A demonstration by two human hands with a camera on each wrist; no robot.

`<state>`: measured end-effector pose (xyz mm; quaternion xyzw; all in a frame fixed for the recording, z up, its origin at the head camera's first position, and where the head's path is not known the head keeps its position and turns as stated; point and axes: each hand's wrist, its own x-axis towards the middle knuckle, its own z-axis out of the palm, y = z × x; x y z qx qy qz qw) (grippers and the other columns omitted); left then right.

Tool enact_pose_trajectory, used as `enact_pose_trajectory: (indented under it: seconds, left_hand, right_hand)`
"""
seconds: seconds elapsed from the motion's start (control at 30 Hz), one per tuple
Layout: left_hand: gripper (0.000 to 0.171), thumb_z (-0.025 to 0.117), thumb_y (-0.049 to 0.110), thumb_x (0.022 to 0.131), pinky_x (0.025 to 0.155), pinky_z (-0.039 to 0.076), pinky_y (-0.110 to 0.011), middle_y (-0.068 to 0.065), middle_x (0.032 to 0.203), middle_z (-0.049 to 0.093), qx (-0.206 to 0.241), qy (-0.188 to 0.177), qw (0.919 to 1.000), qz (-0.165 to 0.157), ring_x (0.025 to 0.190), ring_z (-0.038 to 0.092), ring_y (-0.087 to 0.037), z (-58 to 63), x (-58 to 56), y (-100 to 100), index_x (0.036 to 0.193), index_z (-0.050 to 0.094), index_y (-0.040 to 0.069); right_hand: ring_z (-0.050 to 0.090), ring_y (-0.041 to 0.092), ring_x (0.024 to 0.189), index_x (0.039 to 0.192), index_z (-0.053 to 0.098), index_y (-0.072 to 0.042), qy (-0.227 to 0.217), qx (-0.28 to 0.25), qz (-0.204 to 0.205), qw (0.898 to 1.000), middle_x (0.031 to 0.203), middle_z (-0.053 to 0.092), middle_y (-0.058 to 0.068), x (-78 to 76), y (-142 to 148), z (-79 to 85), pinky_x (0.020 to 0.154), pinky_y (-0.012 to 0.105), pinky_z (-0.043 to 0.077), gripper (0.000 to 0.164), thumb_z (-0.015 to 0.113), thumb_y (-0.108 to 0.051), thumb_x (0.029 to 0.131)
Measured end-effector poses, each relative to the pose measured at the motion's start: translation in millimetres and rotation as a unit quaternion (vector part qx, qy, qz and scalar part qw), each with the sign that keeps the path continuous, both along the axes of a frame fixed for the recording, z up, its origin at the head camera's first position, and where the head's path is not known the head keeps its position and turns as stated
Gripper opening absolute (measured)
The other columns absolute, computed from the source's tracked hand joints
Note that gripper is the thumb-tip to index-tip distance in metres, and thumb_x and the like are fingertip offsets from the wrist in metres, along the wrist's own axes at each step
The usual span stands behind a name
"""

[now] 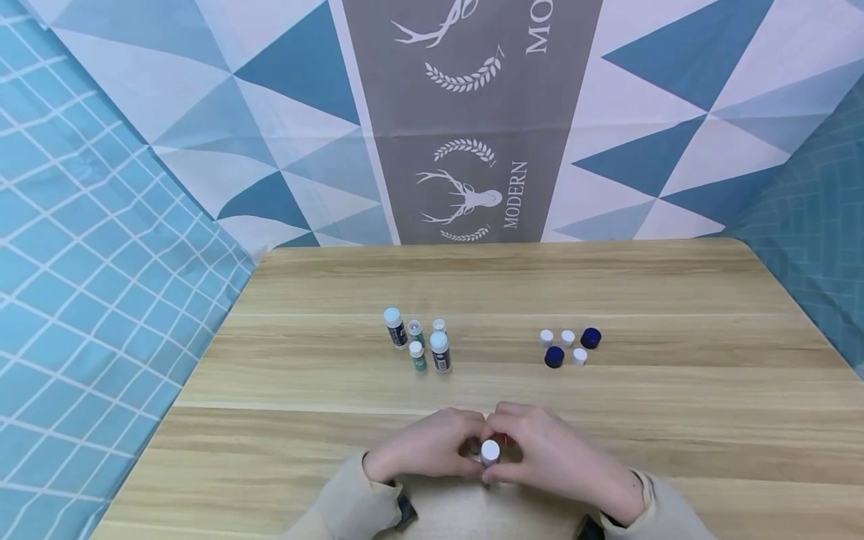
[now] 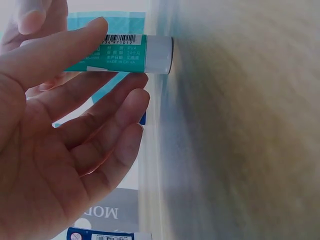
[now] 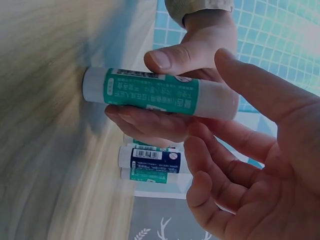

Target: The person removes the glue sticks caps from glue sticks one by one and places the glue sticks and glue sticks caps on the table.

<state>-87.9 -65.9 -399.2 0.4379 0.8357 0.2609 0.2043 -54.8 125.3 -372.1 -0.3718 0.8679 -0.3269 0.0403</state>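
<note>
My left hand pinches an upright glue stick between thumb and fingers. It has a green label, a white lower end and a white top; its base is close to the tabletop. In the left wrist view, the left thumb lies across the green label. My right hand is around the top end with its fingers loosely bent. In the right wrist view, the right thumb stands apart from the stick, while the index finger is close beside it; whether that finger touches is unclear.
Farther back on the left stand several glue sticks, including a blue-labelled one and a green-labelled one. At the back right lie several loose caps, among them a dark blue cap and a white cap. Patterned cloth hangs behind the wooden table.
</note>
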Motion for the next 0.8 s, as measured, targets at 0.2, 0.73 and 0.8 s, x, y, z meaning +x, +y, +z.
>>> enact_pose_trajectory:
  seconds: [0.2, 0.73, 0.8]
  left_hand:
    - [0.013, 0.066, 0.030, 0.082, 0.062, 0.039, -0.010, 0.013, 0.078, 0.053, 0.003, -0.006, 1.0000, 0.007, 0.068, 0.047, 0.001, 1.3, -0.1, 0.0, 0.089, 0.061, 0.021]
    - [0.016, 0.066, 0.031, 0.082, 0.062, 0.042, -0.013, 0.016, 0.080, 0.055, 0.024, 0.000, 0.9958, 0.089, 0.069, 0.050, -0.001, 17.0, -5.1, -10.2, 0.090, 0.063, 0.018]
    - [0.017, 0.066, 0.032, 0.082, 0.061, 0.042, -0.013, 0.015, 0.079, 0.055, 0.030, 0.003, 0.9948, 0.097, 0.068, 0.049, -0.001, 18.3, -5.8, -10.7, 0.091, 0.063, 0.017]
  right_hand:
    - [0.047, 0.000, 0.070, 0.084, 0.059, -0.023, -0.004, 0.002, -0.009, 1.000, 0.079, 0.051, -0.018, -0.5, -0.4, -2.0, 0.062, 0.014, 0.041, 0.013, 0.068, -0.031, 0.079]
    - [0.048, -0.003, 0.071, 0.089, 0.058, -0.020, 0.004, -0.023, -0.060, 0.998, 0.081, 0.054, -0.016, -7.6, 5.4, -1.1, 0.062, 0.019, 0.046, 0.013, 0.068, -0.020, 0.081]
    - [0.048, -0.002, 0.071, 0.090, 0.058, -0.020, 0.004, -0.030, -0.065, 0.997, 0.081, 0.054, -0.016, -8.4, 6.2, -1.4, 0.061, 0.019, 0.046, 0.015, 0.069, -0.018, 0.080]
